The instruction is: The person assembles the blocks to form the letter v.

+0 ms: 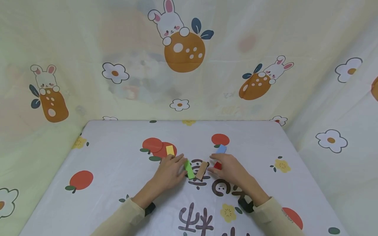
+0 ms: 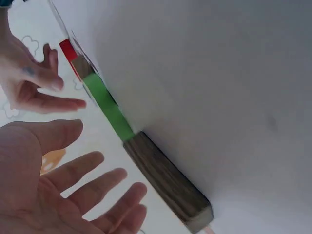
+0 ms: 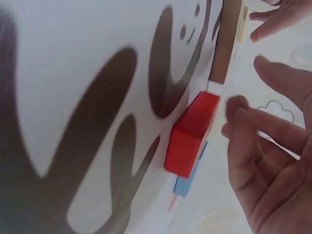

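Note:
My left hand (image 1: pixel 169 172) hovers with spread fingers beside a green block (image 1: pixel 189 169), holding nothing. In the left wrist view, a dark wood-grain block (image 2: pixel 168 180) lies in front of its fingers; the hand hides this block in the head view. A light brown wooden block (image 1: pixel 202 170) lies just right of the green one. My right hand (image 1: pixel 229 167) is beside a small red block (image 1: pixel 218 165), its fingers loosely bent. The right wrist view shows a gap between those fingers and the red block (image 3: pixel 187 141). Beyond the right hand is a blue block (image 1: pixel 221 149).
A yellow block (image 1: pixel 170 150) lies beyond my left fingertips. The blocks rest on a white printed tablecloth (image 1: pixel 112 164). A printed curtain (image 1: pixel 133 95) stands behind the table, with more cloth along both sides.

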`<state>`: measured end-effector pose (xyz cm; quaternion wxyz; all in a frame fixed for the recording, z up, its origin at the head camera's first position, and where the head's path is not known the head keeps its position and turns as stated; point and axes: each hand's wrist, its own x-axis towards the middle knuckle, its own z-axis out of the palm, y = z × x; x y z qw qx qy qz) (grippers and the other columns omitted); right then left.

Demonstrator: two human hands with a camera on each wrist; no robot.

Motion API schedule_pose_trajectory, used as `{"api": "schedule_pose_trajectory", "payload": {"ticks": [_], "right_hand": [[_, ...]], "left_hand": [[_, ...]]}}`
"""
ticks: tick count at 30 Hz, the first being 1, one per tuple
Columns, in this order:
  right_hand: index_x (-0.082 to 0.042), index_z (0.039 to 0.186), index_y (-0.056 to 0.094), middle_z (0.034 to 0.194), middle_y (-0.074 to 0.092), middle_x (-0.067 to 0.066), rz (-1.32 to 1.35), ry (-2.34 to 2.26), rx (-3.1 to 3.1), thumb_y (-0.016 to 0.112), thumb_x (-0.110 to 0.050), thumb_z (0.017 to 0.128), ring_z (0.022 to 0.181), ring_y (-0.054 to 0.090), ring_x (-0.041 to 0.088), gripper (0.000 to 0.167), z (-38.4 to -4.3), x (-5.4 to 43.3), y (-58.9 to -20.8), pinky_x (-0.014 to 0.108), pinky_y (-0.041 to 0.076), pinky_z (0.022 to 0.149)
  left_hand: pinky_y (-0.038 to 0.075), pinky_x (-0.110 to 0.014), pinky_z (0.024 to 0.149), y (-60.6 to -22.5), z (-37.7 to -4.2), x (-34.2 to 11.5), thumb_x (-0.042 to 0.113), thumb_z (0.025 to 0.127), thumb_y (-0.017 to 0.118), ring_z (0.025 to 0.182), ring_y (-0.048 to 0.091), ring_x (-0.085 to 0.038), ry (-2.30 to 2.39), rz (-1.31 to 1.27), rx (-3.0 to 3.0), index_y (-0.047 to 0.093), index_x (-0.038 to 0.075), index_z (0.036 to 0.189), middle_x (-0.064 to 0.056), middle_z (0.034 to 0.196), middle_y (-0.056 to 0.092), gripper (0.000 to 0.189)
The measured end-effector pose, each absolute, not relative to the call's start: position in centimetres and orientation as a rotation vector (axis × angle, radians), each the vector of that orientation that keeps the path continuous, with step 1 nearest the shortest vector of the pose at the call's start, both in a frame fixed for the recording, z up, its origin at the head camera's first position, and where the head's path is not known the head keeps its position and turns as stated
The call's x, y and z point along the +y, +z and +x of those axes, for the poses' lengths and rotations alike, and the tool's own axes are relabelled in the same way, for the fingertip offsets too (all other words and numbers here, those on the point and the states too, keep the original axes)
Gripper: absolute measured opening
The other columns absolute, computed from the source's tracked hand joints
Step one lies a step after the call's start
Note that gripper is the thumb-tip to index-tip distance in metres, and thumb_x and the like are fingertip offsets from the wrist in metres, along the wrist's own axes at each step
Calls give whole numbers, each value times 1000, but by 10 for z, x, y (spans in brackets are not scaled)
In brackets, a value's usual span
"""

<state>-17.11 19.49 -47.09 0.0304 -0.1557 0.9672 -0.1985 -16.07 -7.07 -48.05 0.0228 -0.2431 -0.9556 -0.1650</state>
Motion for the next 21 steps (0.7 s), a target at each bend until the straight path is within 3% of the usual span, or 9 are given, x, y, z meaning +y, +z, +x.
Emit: {"api": "schedule_pose_trajectory", "payload": {"ticks": [6, 14, 21], "right_hand": [[-5, 135, 71, 134, 74, 17, -379, -654, 3071, 82, -32, 93, 127, 69, 39, 52, -179, 204, -473, 57, 55, 108], [-4, 141, 66, 144, 67, 22, -215, -666, 3110, 77, -28, 96, 131, 65, 44, 53, -191, 216, -477, 59, 56, 106], [1, 147, 59, 149, 62, 25, -156, -707, 3061, 75, -29, 96, 138, 59, 47, 61, -201, 227, -484, 60, 54, 108]], "left_hand": [[50, -50, 117, -478, -151, -65, 29, 99, 72, 140, 61, -35, -477, -890, -2945, 67, 11, 142, -12, 153, 63, 47], [37, -56, 127, -479, -133, -57, 32, 105, 63, 159, 36, -45, -255, -1054, -3098, 49, 29, 160, 0, 173, 39, 57], [29, -59, 130, -480, -123, -55, 29, 112, 48, 164, 23, -42, -185, -1127, -3149, 34, 29, 167, 10, 177, 28, 57]]}}
